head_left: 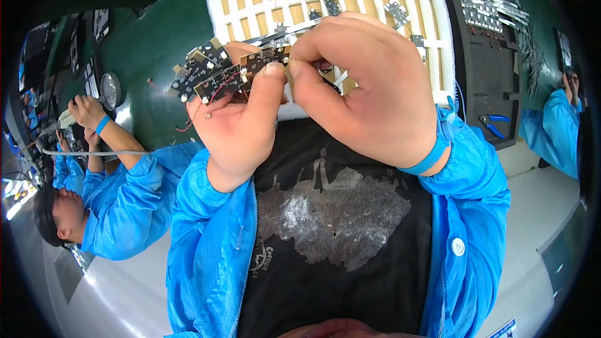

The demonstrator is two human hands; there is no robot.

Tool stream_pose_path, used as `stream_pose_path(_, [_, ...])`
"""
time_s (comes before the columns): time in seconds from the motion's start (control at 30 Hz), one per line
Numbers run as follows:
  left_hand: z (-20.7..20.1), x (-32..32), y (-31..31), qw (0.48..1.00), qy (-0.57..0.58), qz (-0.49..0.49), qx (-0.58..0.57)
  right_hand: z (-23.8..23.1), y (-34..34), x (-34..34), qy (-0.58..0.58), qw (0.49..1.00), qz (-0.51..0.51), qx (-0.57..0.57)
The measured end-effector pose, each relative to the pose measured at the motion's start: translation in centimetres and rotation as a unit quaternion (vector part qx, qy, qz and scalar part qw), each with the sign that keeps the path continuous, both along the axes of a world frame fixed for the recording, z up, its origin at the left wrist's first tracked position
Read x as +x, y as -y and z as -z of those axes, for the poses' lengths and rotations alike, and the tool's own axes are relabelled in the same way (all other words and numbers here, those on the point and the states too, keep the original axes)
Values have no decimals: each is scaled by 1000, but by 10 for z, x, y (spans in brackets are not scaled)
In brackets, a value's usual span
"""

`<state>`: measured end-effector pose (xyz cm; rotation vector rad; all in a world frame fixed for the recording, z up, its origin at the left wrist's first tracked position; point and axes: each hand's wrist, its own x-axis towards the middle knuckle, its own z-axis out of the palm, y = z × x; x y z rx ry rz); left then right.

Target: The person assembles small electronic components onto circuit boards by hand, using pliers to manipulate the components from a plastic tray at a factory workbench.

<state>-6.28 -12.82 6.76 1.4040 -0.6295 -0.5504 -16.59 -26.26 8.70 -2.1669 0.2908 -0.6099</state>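
Observation:
My left hand (231, 134) is closed around several small black circuit boards (203, 69), fanned out with thin red and dark wires trailing from them. Its thumb presses on one board near the right end of the bunch. At that end, the thumb and forefinger of my right hand (375, 66) meet in a pinch; whatever lies between them is too small or hidden to make out. Both hands hover over the near part of a white foam tray (446, 50) with slotted compartments. More small boards with wires (395, 14) lie on the tray beyond my right hand.
A dark tray (501, 100) to the right holds blue-handled pliers (494, 124) and rows of metallic strips (491, 9). Green table surface (147, 50) shows at left. A co-worker in blue (131, 206) sits at left; another blue sleeve (554, 128) appears at far right.

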Motion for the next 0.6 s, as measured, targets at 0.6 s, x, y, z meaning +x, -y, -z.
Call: stream_pose_path(0.6, [0,4,-6,975,-212,69,11,-2,3,-11,-14,993,-43,111])
